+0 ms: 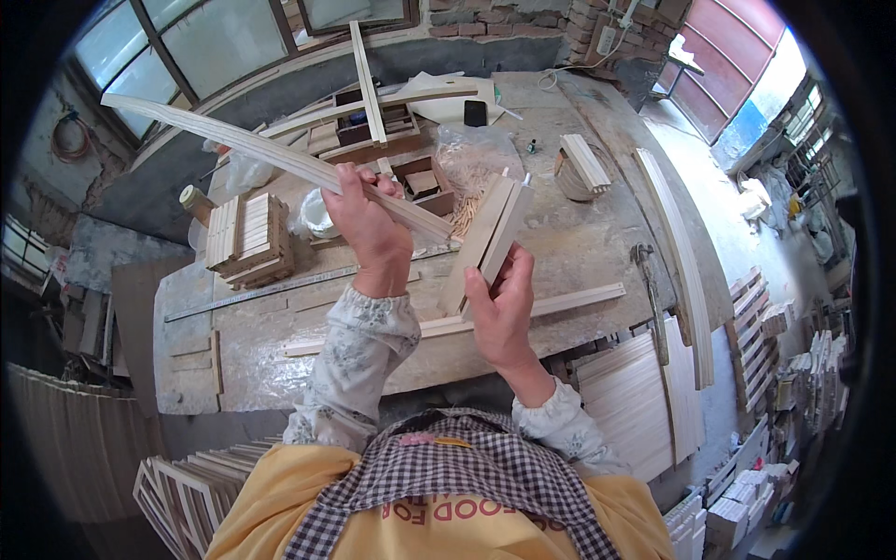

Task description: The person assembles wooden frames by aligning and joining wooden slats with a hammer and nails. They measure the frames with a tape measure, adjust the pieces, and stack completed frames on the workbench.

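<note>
My left hand (367,219) grips a long pale wooden strip (233,142) near its lower end, and the strip slants up to the far left. In my right hand (504,308) are short wooden pieces (495,229), held side by side and tilted upward, with small pale pegs at their upper end. The strip's lower end comes close to the short pieces; whether they touch I cannot tell. Another long strip (560,301) lies on the table below my hands. Just beyond the right hand's pieces, wooden dowels (462,210) spill from a clear plastic bag (481,154).
The worktable (392,369) also bears a stack of wooden pieces (245,238), a white tub (319,217), a wooden box (429,198), a bundle of strips (586,163), a black phone (476,113) and a hammer (649,285). Long strips (677,252) run along the right edge.
</note>
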Demonstrator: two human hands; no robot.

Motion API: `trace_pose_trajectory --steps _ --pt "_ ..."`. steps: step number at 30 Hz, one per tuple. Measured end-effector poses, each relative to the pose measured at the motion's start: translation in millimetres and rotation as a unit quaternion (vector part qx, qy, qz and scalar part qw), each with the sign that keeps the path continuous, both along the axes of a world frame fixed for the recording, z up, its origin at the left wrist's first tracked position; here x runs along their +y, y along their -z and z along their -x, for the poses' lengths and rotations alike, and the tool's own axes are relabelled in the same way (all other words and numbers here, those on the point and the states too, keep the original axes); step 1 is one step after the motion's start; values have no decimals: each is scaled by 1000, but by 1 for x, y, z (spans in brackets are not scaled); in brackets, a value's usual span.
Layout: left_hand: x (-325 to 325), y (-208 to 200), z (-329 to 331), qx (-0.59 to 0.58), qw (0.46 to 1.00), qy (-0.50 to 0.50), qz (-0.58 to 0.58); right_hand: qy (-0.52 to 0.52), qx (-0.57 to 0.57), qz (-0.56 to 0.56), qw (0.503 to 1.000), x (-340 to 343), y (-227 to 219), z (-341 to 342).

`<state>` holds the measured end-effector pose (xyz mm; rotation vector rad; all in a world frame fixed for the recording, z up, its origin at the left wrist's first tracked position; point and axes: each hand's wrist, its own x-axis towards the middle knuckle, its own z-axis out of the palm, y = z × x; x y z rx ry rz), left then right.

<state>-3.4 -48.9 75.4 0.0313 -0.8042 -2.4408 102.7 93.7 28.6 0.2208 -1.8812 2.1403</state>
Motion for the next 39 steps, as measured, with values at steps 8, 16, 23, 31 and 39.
trace_pose_trajectory --steps 8,16,23,31,39 --pt "64 10 -15 -14 998 58 -29 30 9 84 996 47 7 -22" --pt "146 17 -47 28 981 177 79 120 -47 74 989 168 48 -77" --pt "92 -25 -33 42 929 220 295 277 -332 -9 901 305 198 -229" --pt "184 128 -139 8 668 498 553 233 -350 -216 881 332 185 -248" --pt "189 289 -184 47 591 516 618 150 -294 -102 938 270 159 -205"
